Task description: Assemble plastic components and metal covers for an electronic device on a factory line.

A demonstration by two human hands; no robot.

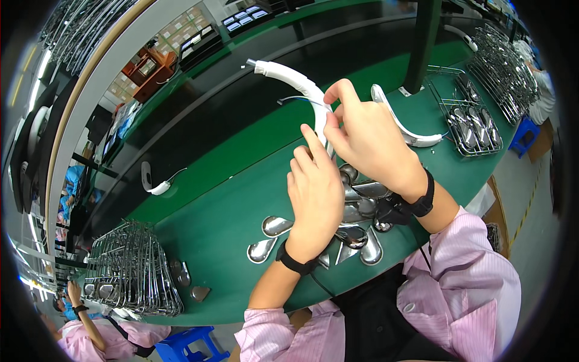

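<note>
at the far left a co-worker (90,335) in pink is reaching an arm up beside a metal rack (129,271), which is standing on the green table (205,241); a blue stool (192,345) is standing below the edge. farther in, a small white piece (160,188) with a thin wire is lying past the rack. silver shells (260,250) are lying around and under my wrists, most of them heaped on the right. the white band (295,79) is curving upward in front of me, held above the table. my left hand (316,190) is closing on its lower end, the index finger lying along it. my right hand (356,123) is bringing thumb and forefinger to its right edge; i cannot tell whether they are meeting on it. a second band (416,139) is lying beyond my right hand, and a wire basket (446,114) of dark-and-silver parts (476,127) is standing farther right.
</note>
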